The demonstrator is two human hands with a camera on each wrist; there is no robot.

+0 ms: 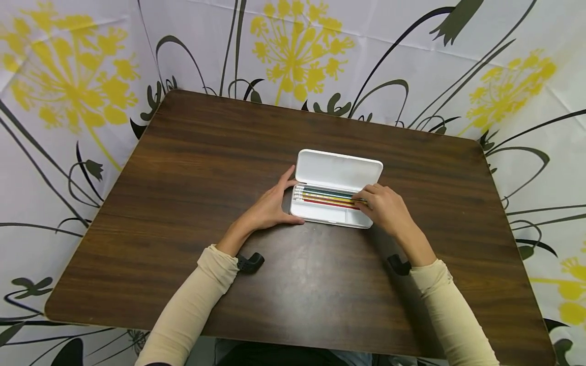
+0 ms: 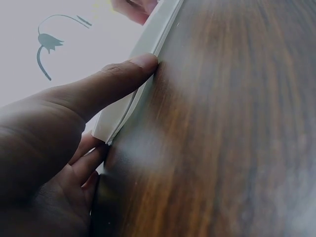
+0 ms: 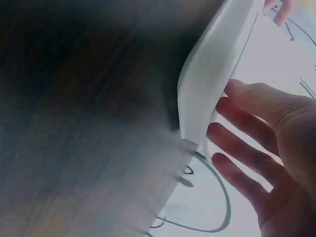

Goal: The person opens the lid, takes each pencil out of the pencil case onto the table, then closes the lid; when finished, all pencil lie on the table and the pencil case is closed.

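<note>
Mid-worktop [image 1: 183, 168] sits my white pencil case [image 1: 336, 170], lid flipped back, a row of pencils [image 1: 327, 197] lying lengthwise in the tray. My left hand [image 1: 272, 206] braces its left end, fingers relaxed, thumb against the near edge. My right hand [image 1: 386, 206] has its fingers curled onto the pencil tips; looks like I'm seating them, so next comes a gentle nudge flat.

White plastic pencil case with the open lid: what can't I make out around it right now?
- Head view: right hand covers the pencil tips in the white plastic pencil case; pinch unclear.
- Head view: pencils too small to count.
- Wrist views: blurred; the case's wall hides its contents.
</note>
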